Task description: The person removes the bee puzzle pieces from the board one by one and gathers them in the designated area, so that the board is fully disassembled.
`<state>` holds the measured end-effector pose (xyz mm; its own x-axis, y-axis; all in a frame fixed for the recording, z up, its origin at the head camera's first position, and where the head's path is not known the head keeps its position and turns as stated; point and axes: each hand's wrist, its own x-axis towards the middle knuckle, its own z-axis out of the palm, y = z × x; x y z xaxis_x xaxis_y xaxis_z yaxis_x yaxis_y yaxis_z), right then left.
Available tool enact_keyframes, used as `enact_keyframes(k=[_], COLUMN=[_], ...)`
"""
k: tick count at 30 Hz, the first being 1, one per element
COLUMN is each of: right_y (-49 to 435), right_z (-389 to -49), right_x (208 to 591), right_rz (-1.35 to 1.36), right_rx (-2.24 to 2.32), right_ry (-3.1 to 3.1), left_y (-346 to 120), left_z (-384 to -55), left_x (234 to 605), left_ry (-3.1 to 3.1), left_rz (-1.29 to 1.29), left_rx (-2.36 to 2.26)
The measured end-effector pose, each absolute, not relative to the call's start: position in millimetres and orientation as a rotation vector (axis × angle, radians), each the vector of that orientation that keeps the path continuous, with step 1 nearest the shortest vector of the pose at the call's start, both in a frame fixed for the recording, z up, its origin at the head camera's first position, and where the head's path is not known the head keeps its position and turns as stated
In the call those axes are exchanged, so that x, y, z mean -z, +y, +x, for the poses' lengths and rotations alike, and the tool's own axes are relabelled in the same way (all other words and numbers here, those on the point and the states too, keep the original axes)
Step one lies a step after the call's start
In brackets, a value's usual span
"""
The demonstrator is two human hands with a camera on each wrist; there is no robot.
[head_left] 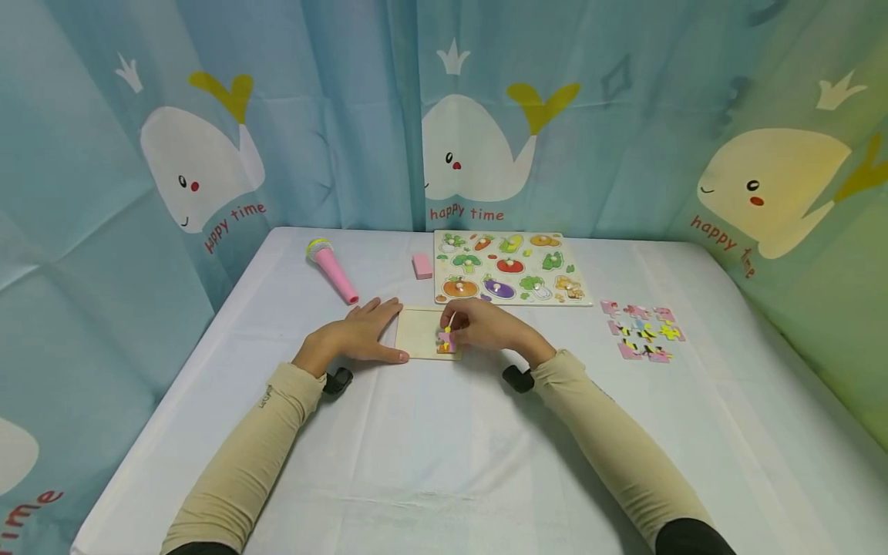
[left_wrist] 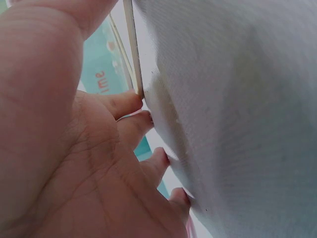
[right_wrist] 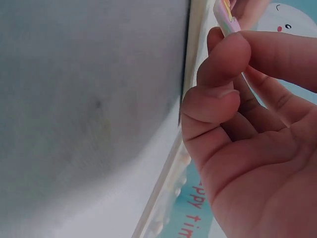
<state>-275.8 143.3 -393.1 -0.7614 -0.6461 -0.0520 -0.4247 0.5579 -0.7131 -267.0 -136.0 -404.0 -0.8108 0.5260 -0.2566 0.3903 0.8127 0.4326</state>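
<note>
In the head view a small wooden puzzle tray (head_left: 418, 331) lies on the table between the two hands. My left hand (head_left: 364, 333) rests at its left edge, fingers stretched out; in the left wrist view the index fingertip and thumb of the left hand (left_wrist: 99, 148) touch the tray's edge (left_wrist: 132, 49). My right hand (head_left: 482, 325) pinches a colourful jigsaw piece (head_left: 445, 341) above the tray's right part. The right wrist view shows the piece (right_wrist: 226, 17) between thumb and index finger of the right hand (right_wrist: 257, 148), the other fingers curled.
Several loose jigsaw pieces (head_left: 645, 331) lie at the right. Behind the tray stand a vegetable peg puzzle board (head_left: 489, 266) and a pink block (head_left: 422, 267). A pink toy microphone (head_left: 334, 271) lies back left. A whale-print curtain (head_left: 368, 116) borders the white table (head_left: 416, 462).
</note>
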Motion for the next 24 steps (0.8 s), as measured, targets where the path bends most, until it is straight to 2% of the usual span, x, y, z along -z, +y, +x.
enact_keyframes(k=[24], right_y=[176.4], right_z=[-264.9], right_x=[378.5], right_rz=[-0.83], right_rx=[1.112], right_ry=[2.52], left_y=[-136.3], left_z=[-267.4], left_x=[406.1], left_ry=[2.631], left_rz=[0.709], left_rx=[-0.507])
